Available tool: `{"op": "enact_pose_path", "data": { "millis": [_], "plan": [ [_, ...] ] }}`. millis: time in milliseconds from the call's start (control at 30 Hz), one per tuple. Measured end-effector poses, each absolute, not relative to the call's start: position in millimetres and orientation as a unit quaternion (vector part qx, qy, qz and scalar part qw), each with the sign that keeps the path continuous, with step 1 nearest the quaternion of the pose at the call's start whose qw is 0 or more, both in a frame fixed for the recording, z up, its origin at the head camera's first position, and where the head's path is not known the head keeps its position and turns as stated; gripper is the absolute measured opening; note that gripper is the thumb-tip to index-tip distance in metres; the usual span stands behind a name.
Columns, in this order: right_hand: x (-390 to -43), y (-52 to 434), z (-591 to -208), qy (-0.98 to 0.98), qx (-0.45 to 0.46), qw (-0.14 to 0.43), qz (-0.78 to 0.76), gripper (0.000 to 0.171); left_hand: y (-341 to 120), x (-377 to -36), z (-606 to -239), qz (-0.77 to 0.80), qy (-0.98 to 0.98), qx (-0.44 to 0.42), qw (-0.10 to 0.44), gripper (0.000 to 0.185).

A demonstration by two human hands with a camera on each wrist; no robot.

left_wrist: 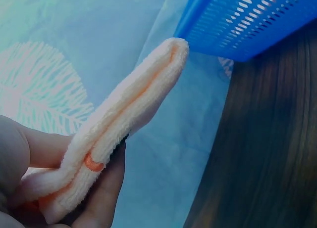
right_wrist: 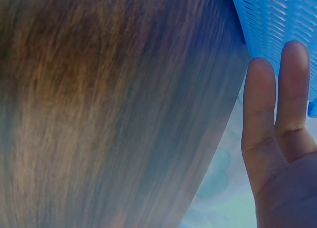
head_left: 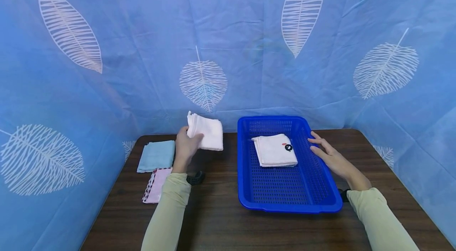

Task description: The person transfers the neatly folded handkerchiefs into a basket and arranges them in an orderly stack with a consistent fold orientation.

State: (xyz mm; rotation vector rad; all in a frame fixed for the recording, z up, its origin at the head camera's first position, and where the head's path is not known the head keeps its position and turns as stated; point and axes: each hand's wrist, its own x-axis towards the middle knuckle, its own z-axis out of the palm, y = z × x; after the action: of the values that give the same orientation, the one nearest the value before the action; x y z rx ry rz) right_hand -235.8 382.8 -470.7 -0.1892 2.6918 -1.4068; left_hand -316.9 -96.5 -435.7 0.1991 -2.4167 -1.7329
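Observation:
My left hand (head_left: 186, 146) pinches a folded white towel (head_left: 210, 132) between thumb and fingers, raised left of the basket. In the left wrist view the towel (left_wrist: 124, 114) shows its folded edge, with a small orange patch near my fingers. My right hand (head_left: 333, 159) is at the right rim of the blue plastic basket (head_left: 290, 207), its fingers extended along the side. The right wrist view has two straight fingers (right_wrist: 261, 99) against the perforated wall. Inside the basket lies another folded white towel (head_left: 274, 152) with a black and red design.
Left of my left forearm, a folded light blue towel (head_left: 156, 156) and a pink towel with a patterned edge (head_left: 156, 187) lie on the dark wooden table (head_left: 221, 219). A blue curtain (head_left: 246, 80) with white leaf prints hangs behind and at both sides.

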Motion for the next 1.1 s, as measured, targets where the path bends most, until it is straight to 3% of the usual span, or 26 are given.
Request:
{"op": "enact_pose_path", "data": {
  "millis": [1100],
  "plan": [
    [-236.8, 382.5, -472.2, 0.884, -0.063, 0.046, -0.46, 0.063, -72.2, -309.2, -401.9, -0.616, -0.784, 0.024, 0.076, 0.056]
  ]
}}
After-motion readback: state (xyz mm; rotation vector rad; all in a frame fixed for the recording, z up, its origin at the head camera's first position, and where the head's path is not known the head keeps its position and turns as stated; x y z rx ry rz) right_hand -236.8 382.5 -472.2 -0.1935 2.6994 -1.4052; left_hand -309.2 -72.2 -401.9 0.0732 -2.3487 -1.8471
